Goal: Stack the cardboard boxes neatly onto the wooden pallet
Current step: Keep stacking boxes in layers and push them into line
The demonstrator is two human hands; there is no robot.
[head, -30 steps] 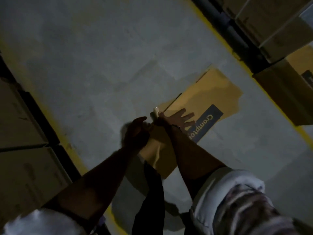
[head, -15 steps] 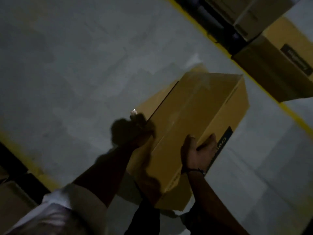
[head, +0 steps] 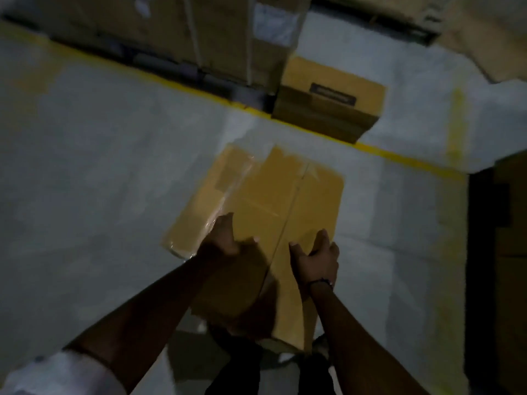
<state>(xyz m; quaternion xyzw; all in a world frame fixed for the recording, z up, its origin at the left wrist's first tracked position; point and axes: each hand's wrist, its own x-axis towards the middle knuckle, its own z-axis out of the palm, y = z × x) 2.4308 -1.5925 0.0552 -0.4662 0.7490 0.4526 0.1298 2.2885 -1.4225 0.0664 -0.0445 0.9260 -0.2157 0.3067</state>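
Box [head: 271, 201] held above the floor [head: 114, 166], long axis running straight out from the body toward the yellow line [head: 399, 158] — left grip [head: 225, 238] and right grip [head: 316, 255] both clasp its near end, left slightly ahead — pallet not made out.

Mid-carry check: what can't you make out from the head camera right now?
Head view only:
Wooden pallet: none recognisable; the scene is dim and motion-blurred.
Label on the far box: blurred, unreadable.
Carried box: underside and near end hidden by forearms, shadow.
Left hand, right hand: blur hides whether fingers curl round it.
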